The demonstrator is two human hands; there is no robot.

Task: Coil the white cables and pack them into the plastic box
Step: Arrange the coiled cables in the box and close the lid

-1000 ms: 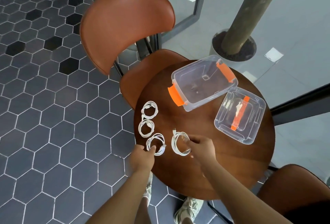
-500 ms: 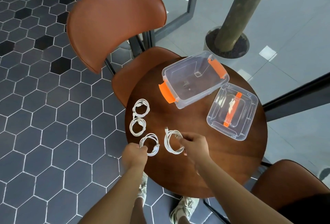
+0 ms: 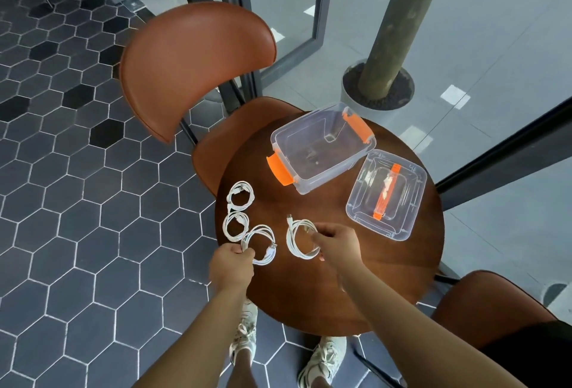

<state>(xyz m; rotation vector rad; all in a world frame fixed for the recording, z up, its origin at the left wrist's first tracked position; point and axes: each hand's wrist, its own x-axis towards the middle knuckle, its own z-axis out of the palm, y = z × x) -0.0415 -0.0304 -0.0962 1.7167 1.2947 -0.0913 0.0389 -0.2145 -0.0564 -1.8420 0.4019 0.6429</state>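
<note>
Fingers [image 3: 245, 253] of left hand [image 3: 232, 268] curled round near-left white cable coil [image 3: 268, 243]; right hand [image 3: 338, 247] pinching right coil [image 3: 293, 240], both on near part of round wooden table [image 3: 356, 282]. Two further coils [image 3: 240, 199] farther left. Open plastic box [image 3: 334, 175] at far side, lid [image 3: 413, 202] beside it, right.

Coiled white cables [image 3: 241, 184] [image 3: 225, 228] [image 3: 272, 247] [image 3: 290, 240]: four; box [image 3: 325, 183]: one; lid [image 3: 387, 195]: one; chairs [image 3: 198, 66] [image 3: 483, 304]: two; hands [image 3: 232, 267] [image 3: 337, 245]: two

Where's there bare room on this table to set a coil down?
Free: wood between the box, the lid and the coil in the right hand; the table's near right, below the lid. Crowded: the left edge, three coils bunched by the left hand.
</note>
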